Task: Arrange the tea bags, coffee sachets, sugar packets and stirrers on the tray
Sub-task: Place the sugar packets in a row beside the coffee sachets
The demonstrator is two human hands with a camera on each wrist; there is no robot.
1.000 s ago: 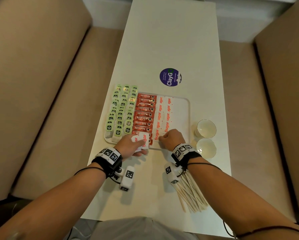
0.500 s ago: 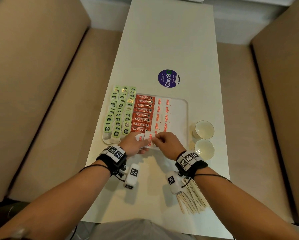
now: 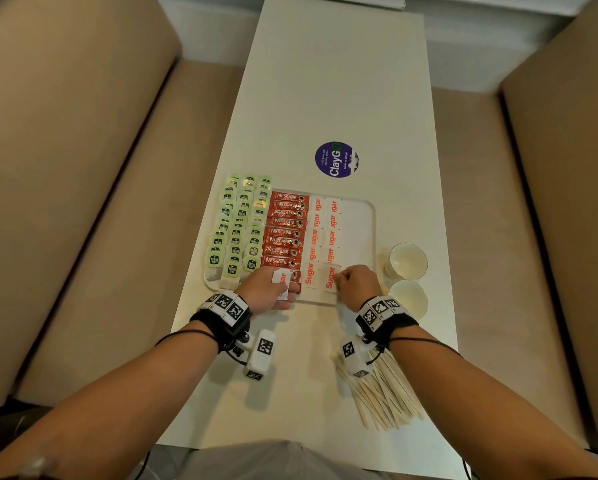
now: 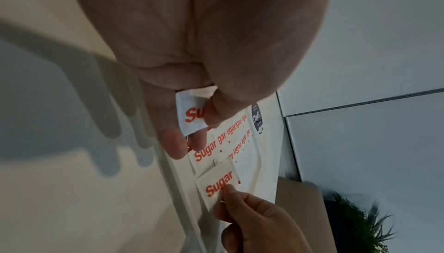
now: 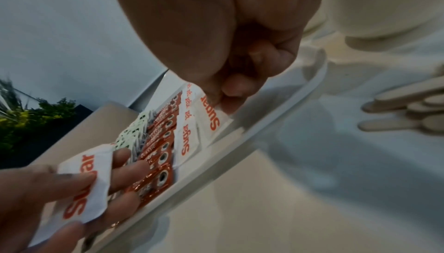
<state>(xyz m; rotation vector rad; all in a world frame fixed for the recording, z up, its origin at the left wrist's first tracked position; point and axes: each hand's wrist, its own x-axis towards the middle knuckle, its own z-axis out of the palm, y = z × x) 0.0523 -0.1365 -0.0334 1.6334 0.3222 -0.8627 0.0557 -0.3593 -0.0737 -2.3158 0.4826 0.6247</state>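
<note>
Pinching one sugar packet (image 3: 329,277) down on the tray (image 3: 369,216), the right hand (image 3: 356,284) has moved right. The left hand (image 3: 266,289) still pinches spare packets (image 3: 281,279).

White table (image 3: 339,81), tray (image 3: 372,216), two cups (image 3: 407,260), stirrers (image 3: 387,396), purple sticker (image 3: 336,159)

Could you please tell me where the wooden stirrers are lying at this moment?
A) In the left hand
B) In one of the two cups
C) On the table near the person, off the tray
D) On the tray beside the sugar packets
C: the wooden stirrers lie in a loose heap on the table by the right forearm, outside the tray, while the left hand holds only a sugar packet.
</note>
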